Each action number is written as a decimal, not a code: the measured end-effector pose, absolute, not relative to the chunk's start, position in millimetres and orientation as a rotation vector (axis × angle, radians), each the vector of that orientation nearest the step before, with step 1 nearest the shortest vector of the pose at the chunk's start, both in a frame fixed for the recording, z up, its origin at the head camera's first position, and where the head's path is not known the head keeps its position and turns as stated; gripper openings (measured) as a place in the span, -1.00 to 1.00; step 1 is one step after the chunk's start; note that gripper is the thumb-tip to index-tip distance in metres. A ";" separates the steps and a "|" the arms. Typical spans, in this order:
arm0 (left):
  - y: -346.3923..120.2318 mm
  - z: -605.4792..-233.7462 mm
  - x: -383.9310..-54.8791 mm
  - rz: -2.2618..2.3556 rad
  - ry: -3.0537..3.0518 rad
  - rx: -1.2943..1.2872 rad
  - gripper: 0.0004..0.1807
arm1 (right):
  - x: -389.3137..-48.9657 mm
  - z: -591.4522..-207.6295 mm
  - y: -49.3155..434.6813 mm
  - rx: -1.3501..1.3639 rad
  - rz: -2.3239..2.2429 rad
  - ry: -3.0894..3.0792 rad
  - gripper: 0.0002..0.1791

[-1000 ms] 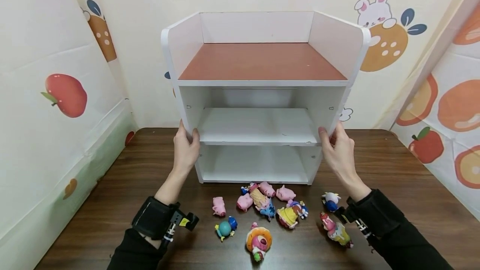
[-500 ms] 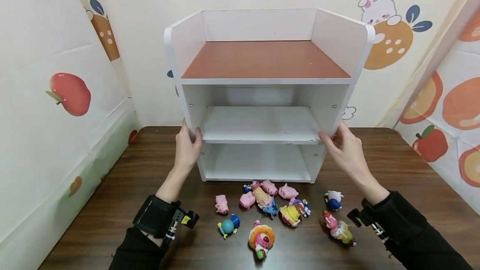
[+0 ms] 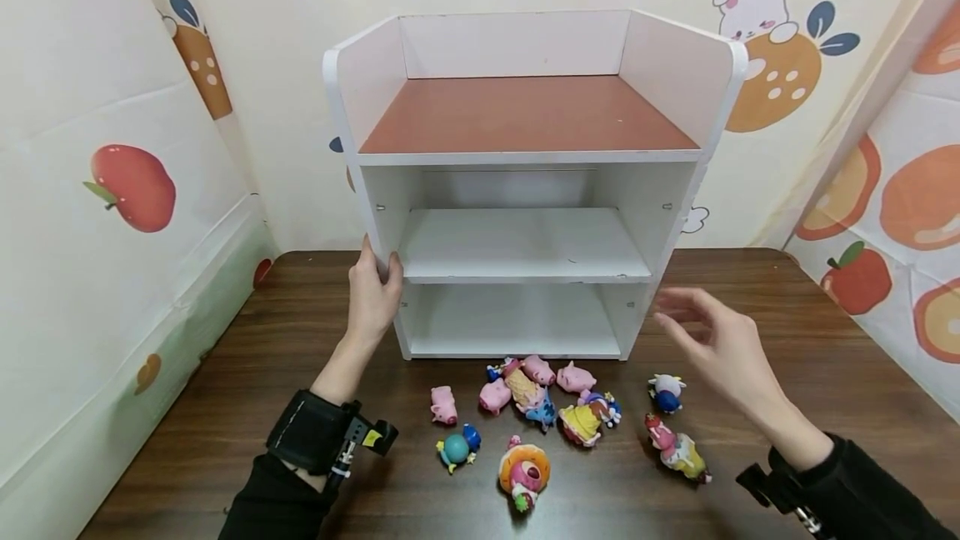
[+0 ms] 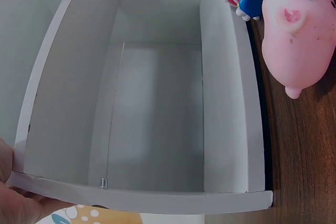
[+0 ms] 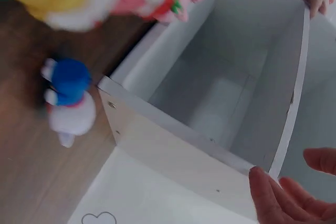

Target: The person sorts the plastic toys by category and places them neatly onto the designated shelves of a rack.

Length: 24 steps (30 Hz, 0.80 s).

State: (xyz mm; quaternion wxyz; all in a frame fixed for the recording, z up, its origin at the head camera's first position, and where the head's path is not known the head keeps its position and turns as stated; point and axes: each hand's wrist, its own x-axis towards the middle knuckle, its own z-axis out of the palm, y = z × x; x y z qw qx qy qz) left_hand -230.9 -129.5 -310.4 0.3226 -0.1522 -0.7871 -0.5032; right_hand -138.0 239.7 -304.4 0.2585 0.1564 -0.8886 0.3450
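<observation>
One apple print is on the left wall. Right of it, the left hand is clamped on the left side of the white shelf, thumb at the front edge, fingers along the outside. The shelf stands upright mid-scene on the brown bench, with a red-brown top and two open levels below. In front of its left part lies a pink pig; a teal toy sits closer to the viewer. Further right, a bear in an orange ring lies in front of a cluster with three more pigs, and a yellow-skirted toy is at its right end. Next come a blue-and-white toy and a pink-and-yellow toy. Just beside the shelf's right side is the right hand, thumb and fingers apart, lightly bent. Behind, higher up, is a bunny print
</observation>
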 end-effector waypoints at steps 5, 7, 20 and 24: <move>-129.2 -311.0 -231.6 -1.327 -2.063 -0.405 -0.59 | -123.4 -315.4 239.2 0.476 0.771 -2.469 -0.85; -129.1 -310.9 -231.5 -1.324 -2.060 -0.405 -0.59 | -118.2 -318.7 238.6 0.490 0.722 -2.503 -0.84; -129.3 -310.5 -229.4 -1.336 -2.060 -0.400 -0.58 | -99.9 -343.3 231.5 0.447 0.527 -2.798 -0.86; -129.2 -310.8 -229.1 -1.343 -2.062 -0.403 -0.58 | -98.6 -351.0 228.8 0.437 0.459 -2.834 -0.81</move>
